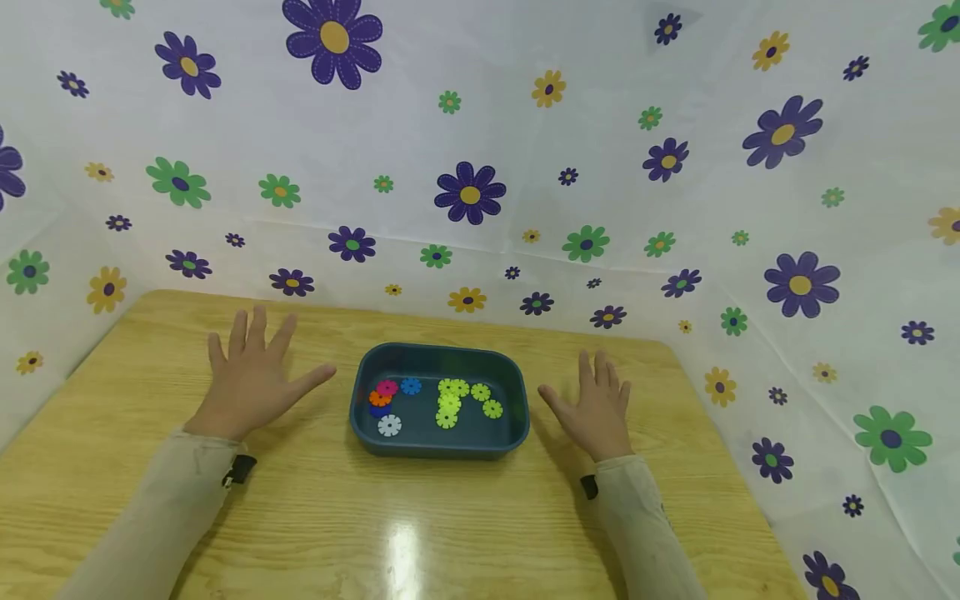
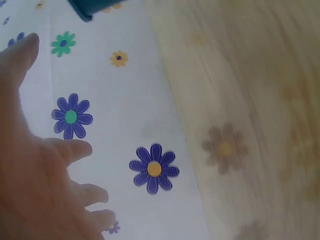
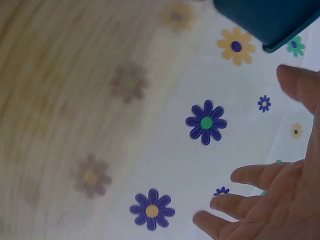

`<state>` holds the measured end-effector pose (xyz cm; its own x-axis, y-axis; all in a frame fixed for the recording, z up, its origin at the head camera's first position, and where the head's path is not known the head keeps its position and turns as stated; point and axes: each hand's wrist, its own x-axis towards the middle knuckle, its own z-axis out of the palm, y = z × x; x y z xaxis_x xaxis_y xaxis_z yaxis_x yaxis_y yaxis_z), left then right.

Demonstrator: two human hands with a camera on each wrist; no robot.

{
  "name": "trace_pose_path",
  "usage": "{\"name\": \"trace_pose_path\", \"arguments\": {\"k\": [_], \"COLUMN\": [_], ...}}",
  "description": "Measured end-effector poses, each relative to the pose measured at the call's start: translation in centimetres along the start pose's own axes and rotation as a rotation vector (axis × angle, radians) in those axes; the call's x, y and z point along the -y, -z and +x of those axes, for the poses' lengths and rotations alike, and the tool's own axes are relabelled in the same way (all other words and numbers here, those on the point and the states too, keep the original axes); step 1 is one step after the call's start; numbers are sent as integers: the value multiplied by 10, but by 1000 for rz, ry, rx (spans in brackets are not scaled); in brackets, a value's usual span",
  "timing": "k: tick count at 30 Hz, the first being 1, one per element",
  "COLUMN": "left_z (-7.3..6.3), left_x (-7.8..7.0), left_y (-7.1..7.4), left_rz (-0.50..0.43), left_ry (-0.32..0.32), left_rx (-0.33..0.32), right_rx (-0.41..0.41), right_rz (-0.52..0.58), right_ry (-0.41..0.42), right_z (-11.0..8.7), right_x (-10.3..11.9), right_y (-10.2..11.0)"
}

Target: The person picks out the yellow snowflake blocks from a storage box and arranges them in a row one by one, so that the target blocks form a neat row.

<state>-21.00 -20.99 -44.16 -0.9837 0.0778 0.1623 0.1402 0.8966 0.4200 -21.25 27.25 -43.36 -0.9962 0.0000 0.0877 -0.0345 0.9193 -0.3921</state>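
A dark teal plastic tray (image 1: 442,452) sits in the middle of the table, its corner showing in both wrist views. Inside it, several yellow-green notched discs (image 1: 448,403) cluster right of centre. Toward its left side lie a pink disc (image 1: 387,388), an orange disc (image 1: 380,398), a dark blue disc (image 1: 380,411), a blue disc (image 1: 411,386) and a white disc (image 1: 389,426). My left hand (image 1: 251,379) is held left of the tray, fingers spread, holding nothing. On the other side my right hand (image 1: 595,410) has its fingers extended and is apart from the tray.
The light wooden table (image 1: 322,533) reaches back to a white cloth (image 1: 405,125) printed with purple, green and yellow flowers, which also hangs along both sides. Each wrist wears a dark band (image 1: 240,469) near the sleeve cuff.
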Motion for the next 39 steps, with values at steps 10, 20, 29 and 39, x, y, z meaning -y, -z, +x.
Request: {"name": "trace_pose_path", "arguments": {"k": [10,20,29,39], "left_z": [4,1,-3,-4], "left_x": [-16,-34,-34,-39], "left_y": [5,-13,-30,-32], "left_rz": [-440,-868,-988,-1028], "left_ry": [26,91,75,80], "left_rx": [167,433,475,488], "right_rx": [-32,23,297,392], "right_rz": [284,514,658,666], "right_ry": [74,121,55,19], "right_z": [-4,-3,8,8], "right_x": [20,51,82,108], "right_y": [8,6,0,-20]}}
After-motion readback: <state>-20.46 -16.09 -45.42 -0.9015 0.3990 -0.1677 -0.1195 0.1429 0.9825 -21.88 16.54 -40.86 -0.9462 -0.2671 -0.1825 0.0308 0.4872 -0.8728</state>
